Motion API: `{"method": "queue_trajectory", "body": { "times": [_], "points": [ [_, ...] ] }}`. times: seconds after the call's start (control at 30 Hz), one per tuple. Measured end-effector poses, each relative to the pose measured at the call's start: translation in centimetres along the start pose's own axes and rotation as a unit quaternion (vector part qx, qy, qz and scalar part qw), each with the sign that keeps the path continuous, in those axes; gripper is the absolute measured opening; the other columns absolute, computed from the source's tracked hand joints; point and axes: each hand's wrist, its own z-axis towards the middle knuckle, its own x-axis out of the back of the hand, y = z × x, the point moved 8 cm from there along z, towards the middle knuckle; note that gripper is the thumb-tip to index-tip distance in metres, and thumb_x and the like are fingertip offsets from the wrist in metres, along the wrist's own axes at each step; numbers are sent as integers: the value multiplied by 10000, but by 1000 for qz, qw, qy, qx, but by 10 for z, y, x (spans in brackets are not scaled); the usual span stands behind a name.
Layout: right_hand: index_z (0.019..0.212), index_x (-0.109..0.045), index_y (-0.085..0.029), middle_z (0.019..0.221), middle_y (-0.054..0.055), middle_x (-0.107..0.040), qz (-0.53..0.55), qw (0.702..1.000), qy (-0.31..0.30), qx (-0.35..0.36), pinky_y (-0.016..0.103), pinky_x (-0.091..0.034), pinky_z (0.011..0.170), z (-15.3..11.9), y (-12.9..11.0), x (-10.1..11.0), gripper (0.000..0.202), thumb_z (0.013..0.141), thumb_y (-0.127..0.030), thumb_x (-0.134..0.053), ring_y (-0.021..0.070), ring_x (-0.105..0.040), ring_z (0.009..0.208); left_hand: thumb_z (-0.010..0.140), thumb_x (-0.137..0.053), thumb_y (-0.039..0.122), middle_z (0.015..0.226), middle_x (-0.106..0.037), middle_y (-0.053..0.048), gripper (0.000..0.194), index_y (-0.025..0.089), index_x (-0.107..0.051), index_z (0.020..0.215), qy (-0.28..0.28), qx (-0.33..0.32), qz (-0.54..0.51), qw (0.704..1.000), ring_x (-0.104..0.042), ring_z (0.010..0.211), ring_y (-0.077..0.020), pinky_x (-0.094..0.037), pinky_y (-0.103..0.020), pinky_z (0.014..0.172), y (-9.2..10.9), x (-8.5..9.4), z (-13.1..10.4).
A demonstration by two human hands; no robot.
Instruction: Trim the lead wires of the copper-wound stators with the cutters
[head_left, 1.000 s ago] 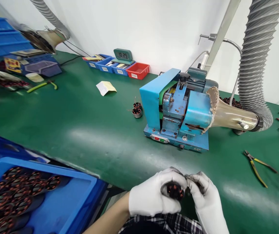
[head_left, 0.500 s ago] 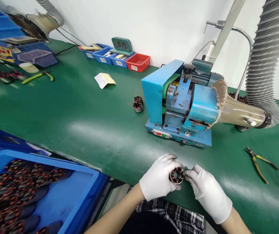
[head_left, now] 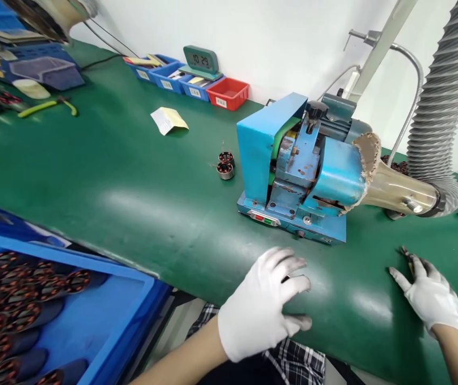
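My left hand (head_left: 264,305), in a white glove, is held above the front edge of the green table with its fingers curled and the thumb below. Between the fingers a small dark bit of a copper-wound motor stator (head_left: 286,278) shows; the hand hides the rest. At the right, my gloved right hand (head_left: 431,294) rests over a pair of pliers (head_left: 405,252), its fingers spread. Only the jaws and pivot of the pliers show; their handles lie under the hand. Two more stators (head_left: 225,170) sit together left of the blue machine.
A blue belt machine (head_left: 293,176) with a ribbed suction hose (head_left: 433,107) stands beyond my hands. A blue crate (head_left: 132,289) of wound stators is at lower left. Small bins, a red bin (head_left: 227,93) and a clock (head_left: 200,59) line the wall. Folded paper (head_left: 168,120) lies mid-table.
My right hand has left the stator and moved right onto the pliers, its fingers spreading. My left hand has turned, so the stator is now mostly hidden. The view has shifted slightly.
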Motion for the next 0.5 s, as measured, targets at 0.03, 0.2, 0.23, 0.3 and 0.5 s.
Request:
{"method": "queue_trajectory", "body": {
  "times": [0.03, 0.2, 0.23, 0.3, 0.5],
  "points": [
    [1288, -473, -122, 1206, 227, -500, -32, 999, -4, -22, 544, -402, 819, -2, 5, -5, 774, 762, -681, -375, 436, -475, 1047, 686, -709, 299, 1207, -527, -60, 338, 213, -551, 972, -12, 9, -1, 1000, -417, 1177, -263, -338, -442, 1016, 2, -6, 1],
    [1227, -527, -149, 1172, 212, -498, -54, 994, 54, -79, 501, -396, 849, -7, 12, -9, 749, 762, -706, -340, 407, -444, 1090, 819, -475, 114, 953, -601, -35, 152, 188, -554, 926, -82, 46, -1, 996, -528, 964, -207, -427, -382, 878, -6, -42, 1],
    [1274, -480, -145, 1215, 209, -476, -35, 994, 65, -81, 492, -382, 882, -4, 14, -8, 784, 750, -715, -355, 398, -425, 1124, 830, -462, 124, 912, -599, -32, 146, 192, -564, 908, -90, 44, -4, 995, -530, 935, -210, -432, -382, 850, -8, -46, 1],
    [1322, -426, -131, 1233, 226, -468, -18, 993, 48, -103, 506, -371, 891, 6, 21, -9, 838, 736, -728, -365, 402, -429, 1127, 838, -458, 145, 863, -591, -32, 141, 197, -582, 879, -93, 44, -10, 995, -528, 887, -212, -433, -376, 810, -10, -48, 0],
    [1104, -608, -98, 983, 243, -608, 25, 979, -25, -199, 471, -447, 669, 7, 16, -10, 660, 727, -619, -459, 392, -584, 856, 829, -481, 169, 818, -590, -23, 111, 193, -590, 828, -66, 41, -28, 997, -526, 816, -194, -423, -341, 776, -12, -46, 0]
  ]
}}
